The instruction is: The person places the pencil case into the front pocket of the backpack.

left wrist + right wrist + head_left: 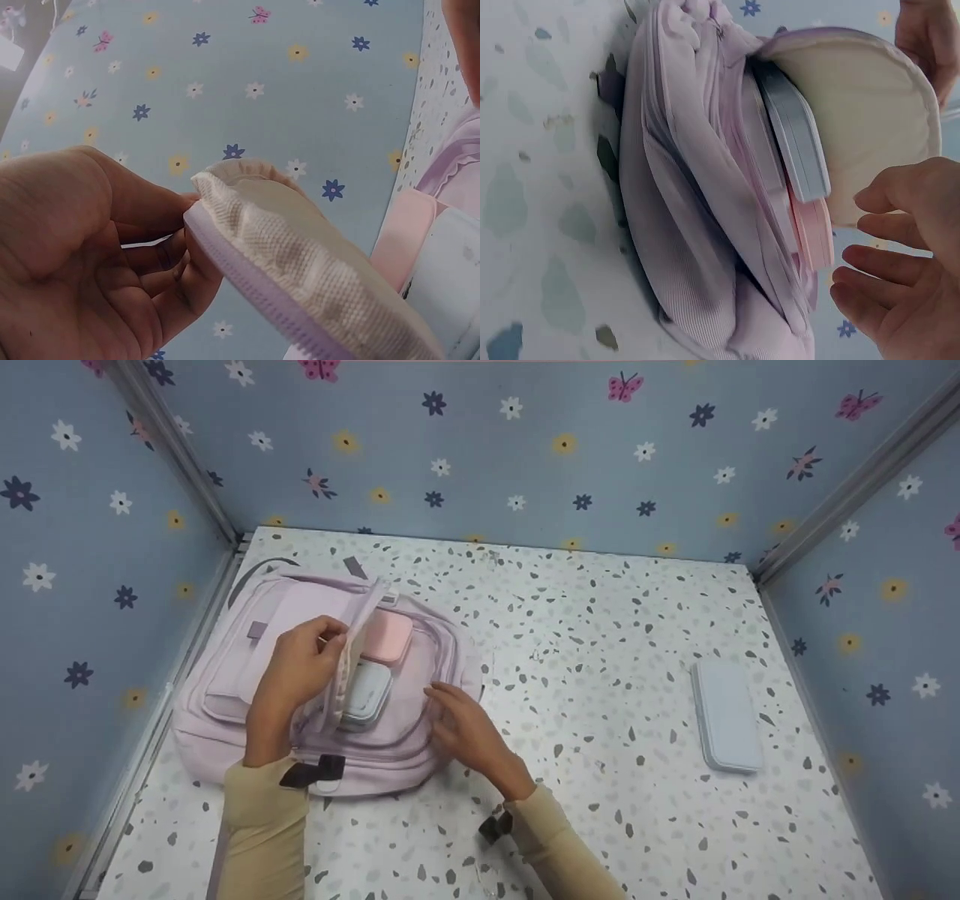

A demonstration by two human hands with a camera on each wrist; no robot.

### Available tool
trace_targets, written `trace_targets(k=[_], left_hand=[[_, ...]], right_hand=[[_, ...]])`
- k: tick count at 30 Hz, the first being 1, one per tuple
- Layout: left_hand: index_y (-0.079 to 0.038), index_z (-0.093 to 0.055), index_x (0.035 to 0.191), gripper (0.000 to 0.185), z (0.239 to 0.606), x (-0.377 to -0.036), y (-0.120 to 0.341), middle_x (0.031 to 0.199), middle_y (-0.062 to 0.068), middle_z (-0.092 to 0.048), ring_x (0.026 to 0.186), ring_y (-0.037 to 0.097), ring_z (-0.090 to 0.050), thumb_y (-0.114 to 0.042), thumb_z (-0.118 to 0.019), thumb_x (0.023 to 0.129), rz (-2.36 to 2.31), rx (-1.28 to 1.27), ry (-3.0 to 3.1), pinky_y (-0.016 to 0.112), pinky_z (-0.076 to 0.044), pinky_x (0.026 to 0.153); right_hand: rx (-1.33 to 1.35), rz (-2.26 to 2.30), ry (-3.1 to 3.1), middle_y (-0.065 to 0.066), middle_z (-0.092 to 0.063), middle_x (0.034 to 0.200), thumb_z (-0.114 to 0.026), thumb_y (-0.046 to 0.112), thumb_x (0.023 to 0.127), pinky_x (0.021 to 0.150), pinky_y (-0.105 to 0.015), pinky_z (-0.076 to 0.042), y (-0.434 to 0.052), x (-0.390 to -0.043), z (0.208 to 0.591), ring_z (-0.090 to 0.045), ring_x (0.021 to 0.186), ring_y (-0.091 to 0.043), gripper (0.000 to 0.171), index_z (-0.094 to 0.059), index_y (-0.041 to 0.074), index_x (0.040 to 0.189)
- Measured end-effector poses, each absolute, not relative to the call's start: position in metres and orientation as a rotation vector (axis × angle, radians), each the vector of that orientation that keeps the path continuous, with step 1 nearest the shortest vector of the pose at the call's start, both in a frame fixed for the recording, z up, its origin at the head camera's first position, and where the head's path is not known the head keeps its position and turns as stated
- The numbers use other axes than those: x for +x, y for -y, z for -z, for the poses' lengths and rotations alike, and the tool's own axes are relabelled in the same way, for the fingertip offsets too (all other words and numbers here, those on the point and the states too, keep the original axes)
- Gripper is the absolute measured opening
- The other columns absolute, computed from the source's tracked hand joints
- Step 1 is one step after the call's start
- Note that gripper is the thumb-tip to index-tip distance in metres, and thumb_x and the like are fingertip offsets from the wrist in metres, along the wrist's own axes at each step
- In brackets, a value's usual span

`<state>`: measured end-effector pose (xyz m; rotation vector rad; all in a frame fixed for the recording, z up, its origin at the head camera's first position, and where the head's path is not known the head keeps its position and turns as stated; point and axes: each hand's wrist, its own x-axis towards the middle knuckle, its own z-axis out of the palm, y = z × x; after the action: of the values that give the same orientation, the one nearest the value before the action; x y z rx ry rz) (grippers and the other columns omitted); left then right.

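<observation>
A pale lilac backpack (232,712) lies on the table, its front pocket unzipped. My left hand (300,664) pinches the edge of the raised pocket flap (262,292), which shows a cream lining (855,112) and a lilac zip edge. Inside the pocket are a pink case (388,636) and a light blue-grey case (369,690); in the right wrist view the blue-grey case (799,139) partly overlaps the pink case (812,229). My right hand (469,731) is beside the pocket's right edge, fingers extended and holding nothing. Whether its fingertips touch the fabric, I cannot tell.
A second light blue case (727,716), long and flat, lies toward the right side of the speckled white table (592,660). Flower-patterned blue panels (480,450) with metal frame posts (847,480) close in the back and both sides.
</observation>
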<state>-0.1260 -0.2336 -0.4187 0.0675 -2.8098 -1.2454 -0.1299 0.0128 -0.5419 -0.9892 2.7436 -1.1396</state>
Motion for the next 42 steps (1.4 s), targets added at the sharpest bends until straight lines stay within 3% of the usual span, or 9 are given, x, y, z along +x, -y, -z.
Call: trace_targets(k=[16,42], left_hand=[[0.004,-0.061,0.110,0.022,0.418,-0.124,0.238,0.099,0.020,-0.064,0.086,0.030,-0.058,-0.008,-0.047,0.098,1.240,0.047,2.792,0.039,-0.043,0.075],[0.004,-0.060,0.111,0.023,0.420,-0.122,0.242,0.099,0.021,-0.063,0.088,0.031,-0.058,-0.010,-0.047,0.098,1.245,0.033,2.789,0.041,-0.044,0.077]], right_hand=[[-0.714,1.310,-2.875,-0.010,-0.055,0.134,-0.061,0.010,0.092,0.106,-0.037,-0.039,-0.077,-0.144,0.542,-0.051,0.127,-0.024,0.038,-0.057,0.009,0.129],[-0.388,1.384,-3.035,-0.013,-0.056,0.132,-0.064,0.005,0.088,0.108,-0.040,-0.037,-0.160,-0.144,0.553,-0.050,0.127,-0.027,0.040,-0.058,0.007,0.127]])
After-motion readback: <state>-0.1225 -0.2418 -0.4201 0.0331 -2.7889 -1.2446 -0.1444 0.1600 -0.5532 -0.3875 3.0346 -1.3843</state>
